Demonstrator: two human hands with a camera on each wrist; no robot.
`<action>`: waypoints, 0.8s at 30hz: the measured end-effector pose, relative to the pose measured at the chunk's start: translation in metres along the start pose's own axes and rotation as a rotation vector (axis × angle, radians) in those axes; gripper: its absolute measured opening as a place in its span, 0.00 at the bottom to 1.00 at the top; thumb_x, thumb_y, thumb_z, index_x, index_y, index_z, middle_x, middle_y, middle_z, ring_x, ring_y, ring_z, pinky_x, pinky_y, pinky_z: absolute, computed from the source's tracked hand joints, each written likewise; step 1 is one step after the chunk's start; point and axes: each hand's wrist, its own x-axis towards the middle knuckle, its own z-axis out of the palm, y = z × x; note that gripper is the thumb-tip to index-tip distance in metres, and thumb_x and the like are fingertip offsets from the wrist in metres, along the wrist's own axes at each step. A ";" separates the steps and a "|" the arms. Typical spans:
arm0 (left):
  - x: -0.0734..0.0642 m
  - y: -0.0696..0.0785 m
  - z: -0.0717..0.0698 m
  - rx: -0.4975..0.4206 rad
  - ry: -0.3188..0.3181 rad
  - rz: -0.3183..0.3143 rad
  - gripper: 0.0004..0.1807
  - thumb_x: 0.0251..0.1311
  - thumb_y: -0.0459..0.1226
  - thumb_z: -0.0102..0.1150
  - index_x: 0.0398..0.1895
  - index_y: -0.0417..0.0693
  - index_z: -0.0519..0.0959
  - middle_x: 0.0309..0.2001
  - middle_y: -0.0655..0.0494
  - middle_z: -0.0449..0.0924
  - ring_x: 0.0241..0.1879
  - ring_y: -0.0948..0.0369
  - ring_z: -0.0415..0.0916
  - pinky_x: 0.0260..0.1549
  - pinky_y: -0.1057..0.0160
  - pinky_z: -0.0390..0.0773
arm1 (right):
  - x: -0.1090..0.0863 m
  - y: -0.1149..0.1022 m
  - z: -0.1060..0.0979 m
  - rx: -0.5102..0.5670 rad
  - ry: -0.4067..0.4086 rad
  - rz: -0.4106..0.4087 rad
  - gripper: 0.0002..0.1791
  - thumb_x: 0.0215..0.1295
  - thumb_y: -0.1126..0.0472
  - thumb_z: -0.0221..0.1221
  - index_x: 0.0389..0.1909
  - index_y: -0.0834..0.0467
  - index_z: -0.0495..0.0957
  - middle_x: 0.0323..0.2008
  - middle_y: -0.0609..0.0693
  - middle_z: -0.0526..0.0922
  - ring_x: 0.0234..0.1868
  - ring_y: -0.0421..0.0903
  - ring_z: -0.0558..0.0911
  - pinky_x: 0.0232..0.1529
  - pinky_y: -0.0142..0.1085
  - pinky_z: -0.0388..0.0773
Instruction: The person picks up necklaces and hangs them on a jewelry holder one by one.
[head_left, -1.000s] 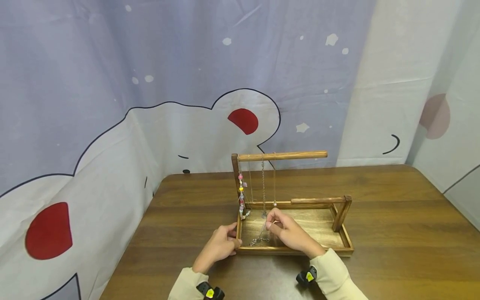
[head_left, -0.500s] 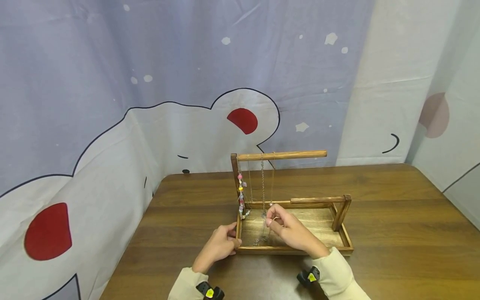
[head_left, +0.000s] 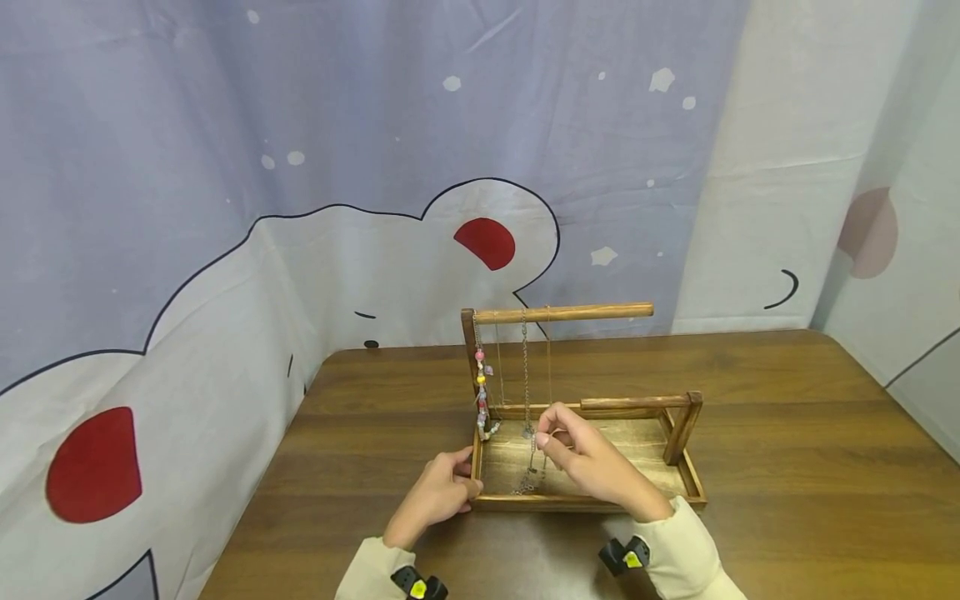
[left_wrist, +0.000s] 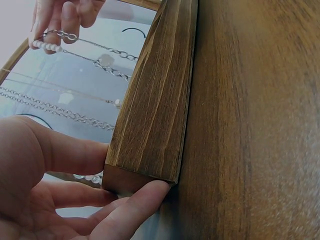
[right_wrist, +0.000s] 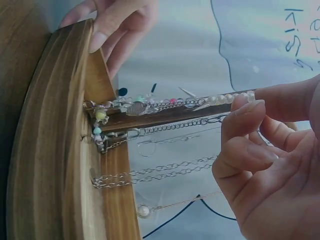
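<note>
In the right wrist view, my right hand (head_left: 596,467) pinches a silver chain necklace by its white pearl beads (right_wrist: 225,99) between thumb and index finger. The rest of that chain (left_wrist: 90,60) hangs down, its lower end bunched just above or on the floor of a wooden jewelry stand's tray (head_left: 585,502); contact is unclear. At the tray's front left corner my left hand (head_left: 435,490) grips the wood, thumb and fingers on either side of the wall. Close behind the right hand a silver chain (head_left: 526,358) hangs from the stand's upper bar (head_left: 585,312).
A colorful beaded necklace (head_left: 482,380) hangs at the bar's left end. Thin chains hang beside it, one with a pearl pendant (right_wrist: 144,210). A lower bar (head_left: 630,402) on a post stands at the tray's right. Behind the brown table (head_left: 345,433) is a patterned curtain (head_left: 360,125).
My right hand has shifted slightly right and raised a little, drawing the pinched necklace along; its lower end has moved right and hangs straighter. My left hand stays on the tray corner.
</note>
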 end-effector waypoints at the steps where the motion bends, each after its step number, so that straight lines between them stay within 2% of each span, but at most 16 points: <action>1: 0.000 0.000 0.000 0.001 0.000 0.001 0.36 0.51 0.29 0.56 0.64 0.27 0.57 0.41 0.42 0.75 0.28 0.60 0.75 0.22 0.62 0.80 | -0.001 -0.002 -0.001 -0.002 -0.001 0.004 0.03 0.67 0.60 0.50 0.38 0.56 0.67 0.32 0.53 0.72 0.25 0.41 0.74 0.25 0.32 0.73; 9: -0.001 0.000 0.000 0.007 -0.002 -0.002 0.36 0.52 0.30 0.57 0.64 0.27 0.57 0.41 0.42 0.74 0.28 0.60 0.75 0.22 0.62 0.80 | -0.004 -0.028 -0.010 -0.017 0.042 -0.016 0.04 0.66 0.67 0.50 0.36 0.64 0.67 0.30 0.55 0.72 0.24 0.43 0.73 0.25 0.32 0.72; 15: 0.000 0.000 0.000 0.003 -0.004 0.005 0.36 0.52 0.30 0.57 0.64 0.27 0.57 0.40 0.42 0.75 0.28 0.60 0.75 0.21 0.62 0.80 | -0.003 -0.017 -0.014 0.019 0.078 -0.036 0.03 0.67 0.64 0.50 0.37 0.61 0.67 0.28 0.52 0.71 0.23 0.43 0.73 0.24 0.32 0.72; 18: -0.001 0.002 -0.001 -0.003 0.000 0.013 0.36 0.51 0.29 0.57 0.64 0.26 0.57 0.41 0.41 0.75 0.29 0.60 0.76 0.21 0.62 0.80 | -0.003 -0.027 -0.015 0.009 0.087 -0.043 0.03 0.67 0.65 0.50 0.37 0.61 0.68 0.29 0.51 0.72 0.24 0.41 0.72 0.25 0.32 0.73; 21: -0.002 0.002 -0.001 0.001 0.004 0.017 0.36 0.51 0.29 0.57 0.64 0.26 0.57 0.41 0.40 0.75 0.29 0.60 0.76 0.21 0.62 0.80 | -0.003 -0.040 -0.015 0.006 0.087 -0.034 0.02 0.66 0.68 0.49 0.37 0.64 0.67 0.30 0.52 0.72 0.25 0.43 0.72 0.25 0.33 0.73; 24: -0.001 0.001 -0.001 0.007 0.003 0.016 0.35 0.51 0.29 0.56 0.64 0.26 0.57 0.41 0.41 0.75 0.28 0.61 0.76 0.21 0.62 0.80 | -0.002 -0.033 -0.014 0.012 0.095 -0.040 0.02 0.66 0.67 0.50 0.37 0.62 0.67 0.30 0.52 0.71 0.24 0.43 0.72 0.24 0.33 0.72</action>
